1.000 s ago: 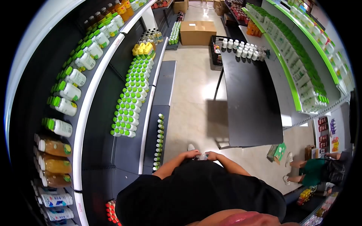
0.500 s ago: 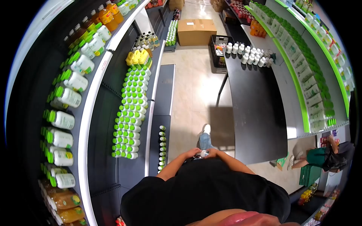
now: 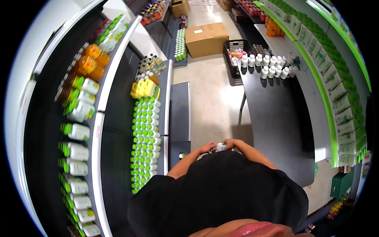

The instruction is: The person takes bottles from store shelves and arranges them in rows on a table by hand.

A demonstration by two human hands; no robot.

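Close in front of my torso, a small white bottle (image 3: 221,147) with a printed label lies sideways between my hands. My right hand (image 3: 229,143) is closed round its right end. On the left end, the fingers of my left hand (image 3: 207,147) are bent against the bottle; their tips are small and partly hidden. Nearest on the right is the black table (image 3: 276,114), where several white bottles (image 3: 271,72) stand in rows at the far end.
Green-capped white bottles (image 3: 145,142) fill the left shelf, with yellow jugs (image 3: 145,89) behind them. More bottles line the upper left shelf (image 3: 100,138). Right shelves hold green-capped packs (image 3: 342,102). Ahead are a cardboard box (image 3: 207,41) and a black crate (image 3: 233,65) on the floor.
My view has shifted forward along the aisle, so the table and box look nearer. Both hands stay at the bottle, which shows more of its side now. The person at right has left view.
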